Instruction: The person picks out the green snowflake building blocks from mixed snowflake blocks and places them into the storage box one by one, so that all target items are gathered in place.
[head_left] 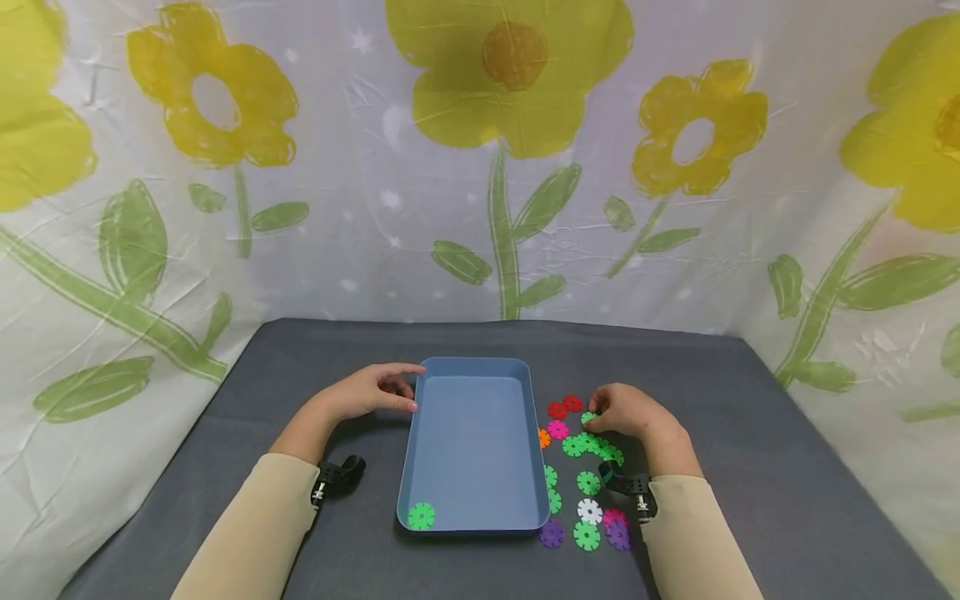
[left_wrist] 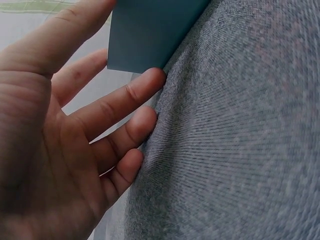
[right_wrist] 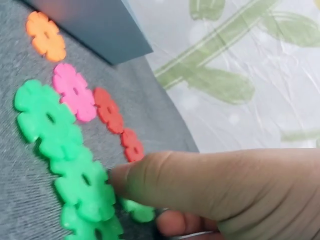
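My left hand (head_left: 372,389) rests at the far left corner of the blue-grey tray (head_left: 406,467), index finger and thumb touching its edge. In the left wrist view its other fingers (left_wrist: 117,107) are slightly bent beside the tray wall (left_wrist: 142,40), down by the cloth. My right hand (head_left: 630,410) is right of the tray, pinching a green snowflake disc (head_left: 588,417) between thumb and fingertips. In the right wrist view the thumb partly covers that disc (right_wrist: 139,211). A row of overlapping green discs (right_wrist: 82,182) lies beside the thumb. One green disc (head_left: 422,516) lies inside the tray's near left corner.
Red discs (head_left: 557,410), a pink disc (right_wrist: 74,92) and an orange disc (right_wrist: 46,36) lie along the tray's right side. Nearer are a white disc (head_left: 589,511), purple discs (head_left: 552,533) and more green ones. Grey cloth (head_left: 300,358) covers the table; a flowered curtain (head_left: 337,250) hangs behind.
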